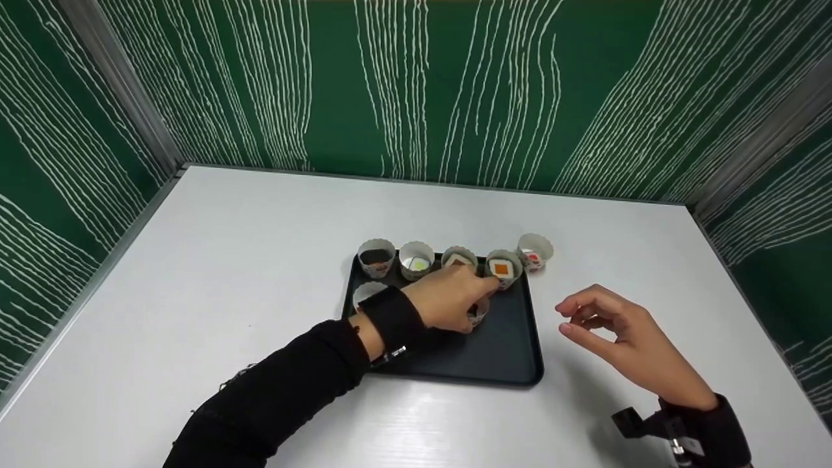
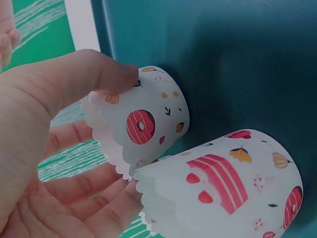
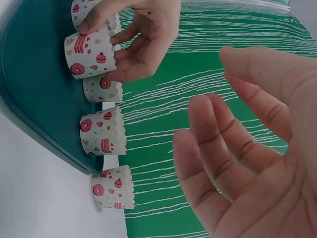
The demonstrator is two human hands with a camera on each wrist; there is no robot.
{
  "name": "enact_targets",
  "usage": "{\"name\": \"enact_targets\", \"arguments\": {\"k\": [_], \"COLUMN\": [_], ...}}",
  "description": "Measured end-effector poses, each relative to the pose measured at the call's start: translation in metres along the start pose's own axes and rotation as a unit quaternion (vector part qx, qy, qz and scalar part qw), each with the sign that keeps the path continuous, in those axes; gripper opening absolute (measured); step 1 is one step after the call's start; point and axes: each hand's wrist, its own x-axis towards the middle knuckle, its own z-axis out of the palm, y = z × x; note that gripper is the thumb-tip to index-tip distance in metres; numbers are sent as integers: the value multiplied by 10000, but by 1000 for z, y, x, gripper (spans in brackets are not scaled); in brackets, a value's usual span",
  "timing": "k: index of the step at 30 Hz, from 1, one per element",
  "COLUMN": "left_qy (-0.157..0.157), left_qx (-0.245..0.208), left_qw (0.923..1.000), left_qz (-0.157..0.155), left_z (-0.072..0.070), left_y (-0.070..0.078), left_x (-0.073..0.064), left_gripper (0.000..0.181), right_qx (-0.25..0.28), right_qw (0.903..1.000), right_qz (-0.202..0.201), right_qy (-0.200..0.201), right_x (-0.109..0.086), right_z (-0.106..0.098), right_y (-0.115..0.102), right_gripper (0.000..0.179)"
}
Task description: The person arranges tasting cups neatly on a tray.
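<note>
My left hand (image 1: 448, 300) reaches over the dark tray (image 1: 500, 351) and grips a patterned paper baking cup (image 2: 166, 111), thumb (image 2: 116, 74) on its side and fingers near the scalloped rim. In the head view that cup is partly hidden behind the hand. Close beside it in the left wrist view stands another printed cup (image 2: 237, 183). My right hand (image 1: 621, 331) hovers to the right of the tray, fingers loosely curved with nothing between them. Along the tray's far edge stands a row of cups, among them one with an orange-centred white square (image 1: 502, 268).
Just off the tray's far right corner, a cup (image 1: 534, 252) with something red inside stands on the white table (image 1: 260, 260). The row's left cup (image 1: 377, 259) has dark contents. Another cup (image 1: 368, 292) is partly behind my left wrist. Green panels with white lines (image 1: 403, 91) enclose the table.
</note>
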Motion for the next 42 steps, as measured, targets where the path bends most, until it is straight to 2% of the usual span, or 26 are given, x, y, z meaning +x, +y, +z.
{"name": "enact_targets", "arguments": {"k": [12,25,36,42], "left_qy": [-44,-22,-21,0], "left_qx": [-65,-134,-37,9], "left_qw": [9999,9999,10000,9999], "left_qz": [-119,-81,-14,-103], "left_z": [1,2,3,2], "left_y": [1,0,0,1], "left_x": [1,-3,-7,-10], "left_gripper": [41,39,38,43], "right_qx": [1,4,31,-22], "right_qw": [9999,9998,9998,9998], "right_qz": [64,126,28,62], "right_qy": [-122,-163,-183,-182], "right_x": [-1,0,0,0], "right_z": [1,3,6,6], "right_y": [4,4,6,8], "right_gripper": [23,22,23,23]}}
